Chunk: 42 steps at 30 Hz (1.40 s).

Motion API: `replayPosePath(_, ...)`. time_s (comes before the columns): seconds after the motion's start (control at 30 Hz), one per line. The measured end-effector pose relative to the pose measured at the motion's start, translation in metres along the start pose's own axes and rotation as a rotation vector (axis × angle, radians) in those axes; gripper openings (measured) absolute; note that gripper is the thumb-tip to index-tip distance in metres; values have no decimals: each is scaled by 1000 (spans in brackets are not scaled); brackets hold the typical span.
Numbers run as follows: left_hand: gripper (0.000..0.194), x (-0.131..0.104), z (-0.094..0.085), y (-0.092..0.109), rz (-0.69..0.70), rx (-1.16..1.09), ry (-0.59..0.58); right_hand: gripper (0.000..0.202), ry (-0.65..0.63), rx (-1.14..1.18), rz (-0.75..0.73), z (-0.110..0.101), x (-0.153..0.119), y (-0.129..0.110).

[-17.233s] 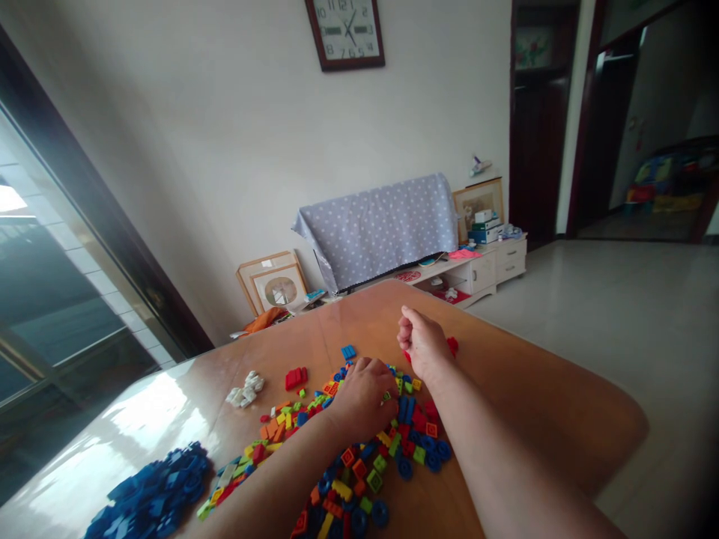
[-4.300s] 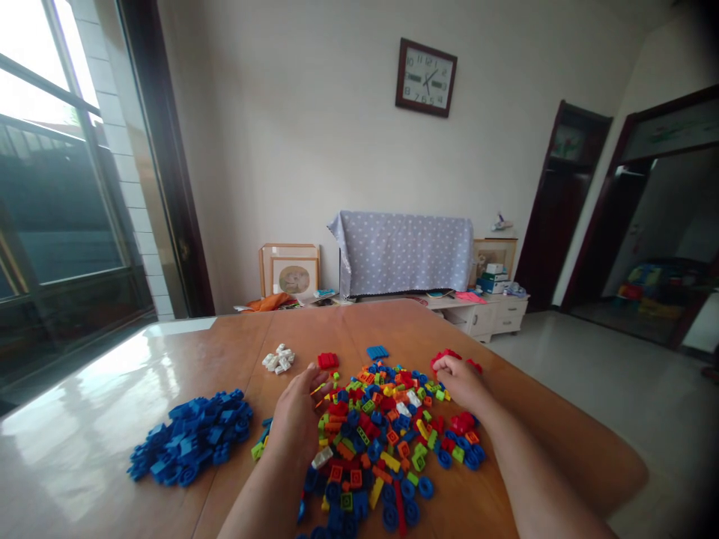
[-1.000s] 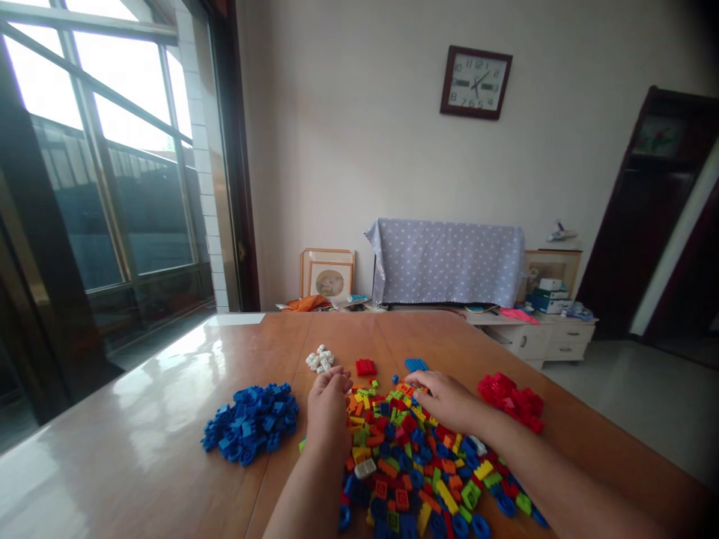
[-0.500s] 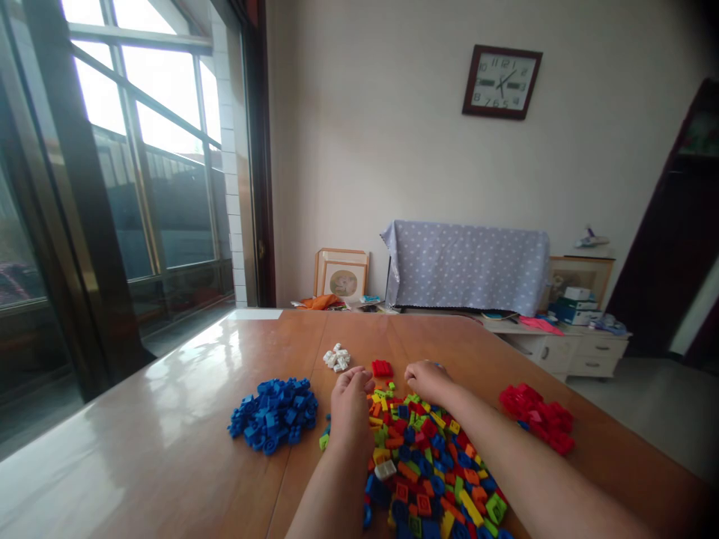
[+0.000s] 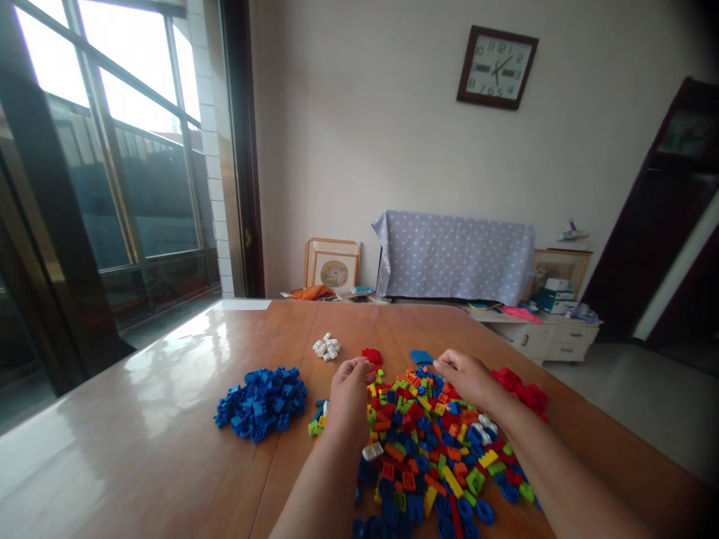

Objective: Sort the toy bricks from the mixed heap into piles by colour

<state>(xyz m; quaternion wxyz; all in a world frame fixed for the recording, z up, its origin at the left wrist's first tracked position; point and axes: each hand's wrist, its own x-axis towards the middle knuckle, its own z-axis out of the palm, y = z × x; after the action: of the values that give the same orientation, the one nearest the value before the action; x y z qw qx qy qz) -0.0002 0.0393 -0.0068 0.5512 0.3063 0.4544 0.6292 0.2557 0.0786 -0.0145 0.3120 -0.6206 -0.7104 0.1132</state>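
Note:
A wide heap of mixed coloured bricks (image 5: pixel 421 434) lies on the wooden table between my forearms. My left hand (image 5: pixel 353 378) is closed at the heap's left edge, its fingertips near a small red block stack (image 5: pixel 371 355); what it holds, if anything, is too small to name. Over the heap's far right edge, my right hand (image 5: pixel 460 374) is pinched closed beside a flat blue block piece (image 5: pixel 421 357). Whatever sits between those fingers is hidden. A pile of blue bricks (image 5: pixel 261 404) rests left of my left hand, and a white brick cluster (image 5: pixel 326 346) lies beyond it.
Red bricks (image 5: pixel 522 393) lie in a pile right of the heap, partly behind my right forearm. Past the table's (image 5: pixel 168 389) far edge stand a cloth-covered object (image 5: pixel 454 254), a white cabinet (image 5: pixel 562 340) and framed pictures (image 5: pixel 334 269).
My right hand has moved right, away from my left hand, and the flat blue piece now shows beside it. My left hand stays near the red stack. The camera view has shifted slightly.

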Motion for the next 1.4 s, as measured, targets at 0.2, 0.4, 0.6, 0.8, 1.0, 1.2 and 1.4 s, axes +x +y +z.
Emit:
replayPosePath(0.2,30,-3,6,-8,29,141,-123,37,66,218,106,-8,-26,22)
replayPosePath(0.4,22,-7,12,-17,94,319,-216,32,-221,363,124,-17,-45,29)
replayPosePath(0.6,20,-12,17,-27,252,494,-278,38,-350,266,92,-13,-51,32)
replayPosePath(0.8,17,-18,19,-35,338,606,-316,39,-240,298,22,-3,-46,19)
replayPosePath(1.0,22,-23,23,-32,194,396,-454,45,-164,448,-140,7,-51,-24)
replayPosePath(1.2,31,-17,25,-41,86,217,-481,41,-147,428,-179,16,-56,-40)
replayPosePath(1.4,34,-17,26,-40,100,161,-414,39,-156,430,-206,16,-57,-49)
